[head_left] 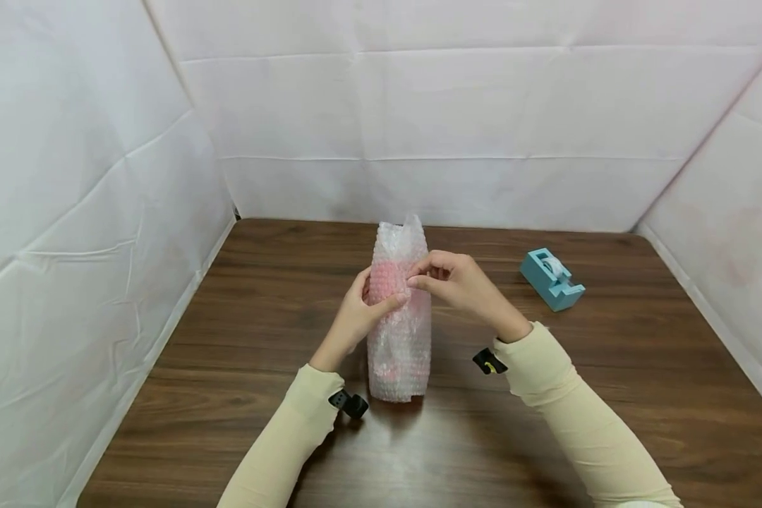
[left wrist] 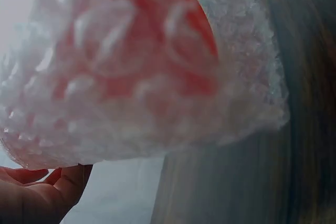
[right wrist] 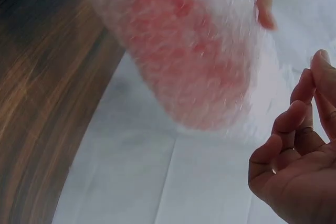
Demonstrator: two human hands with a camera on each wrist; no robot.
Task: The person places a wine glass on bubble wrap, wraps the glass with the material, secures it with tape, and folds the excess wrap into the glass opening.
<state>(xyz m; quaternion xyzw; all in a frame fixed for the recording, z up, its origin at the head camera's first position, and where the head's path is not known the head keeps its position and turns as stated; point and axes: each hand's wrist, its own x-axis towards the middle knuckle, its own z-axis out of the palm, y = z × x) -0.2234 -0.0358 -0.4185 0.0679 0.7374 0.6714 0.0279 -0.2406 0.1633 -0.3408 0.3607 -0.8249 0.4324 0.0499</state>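
Note:
A tall bundle of bubble wrap [head_left: 398,353] stands on the table, with something red or pink [left wrist: 157,72] showing blurred through the bubbles. My left hand [head_left: 362,310] holds it from the left side, thumb across the front and the other fingers behind. At the bundle's right front, my right hand [head_left: 447,279] pinches thumb against forefinger, the tips right at the wrap. A small, thin clear strip like tape shows faintly at those fingertips. In the right wrist view the remaining fingers of the right hand [right wrist: 299,156] are bent, apart from the wrap.
A light blue tape dispenser [head_left: 552,280] with a roll in it sits on the right part of the dark wooden table [head_left: 241,339]. White cloth walls [head_left: 451,106] enclose the back and both sides. A small dark camera is strapped at each wrist.

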